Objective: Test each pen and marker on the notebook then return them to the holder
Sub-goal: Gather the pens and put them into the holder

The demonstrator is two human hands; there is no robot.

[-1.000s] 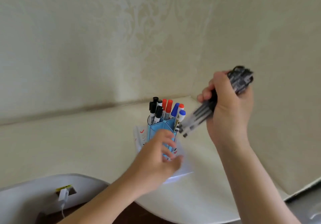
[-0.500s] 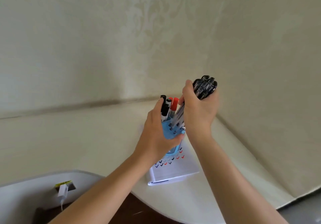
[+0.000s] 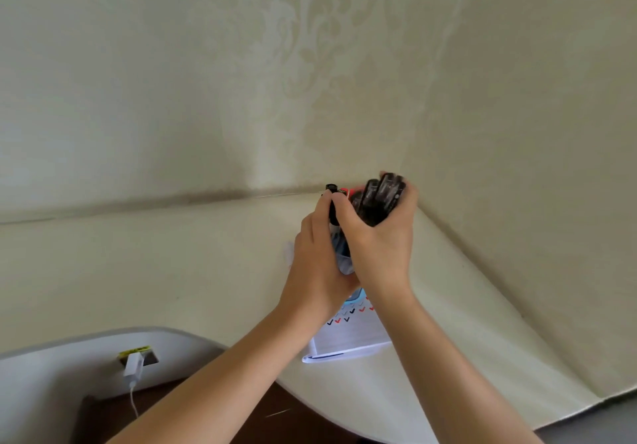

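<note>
1. Filling most of the view, a cream wall with faint leaf-pattern wallpaper [image 3: 172, 81] meets a second wall in a corner at the right.
2. A cream-topped desk [image 3: 172, 264] runs below it, and its pale curved front edge shows at the bottom.
3. A grey-white rounded panel [image 3: 51, 374] sits at lower left.
4. A white paper notebook [image 3: 351, 336] lies on the desk near the corner, its page marked with rows of black, red and blue ticks.
5. The right grip [image 3: 379, 247] is clenched round a bundle of dark pens with black caps [image 3: 382, 199], held just above the holder. Their lower ends are hidden.
6. The left grip [image 3: 313, 271] curls round the side of a light-blue plastic pen holder [image 3: 356, 296], which stands at the far part of the notebook page, mostly hidden between the two hands.
7. A black-capped marker [image 3: 331, 188] and a red-capped marker [image 3: 351, 191] rise from the holder beside the left fingertips.
8. A white plug [image 3: 133, 364] sits in a small recess of the panel, its cable hanging down.
</note>
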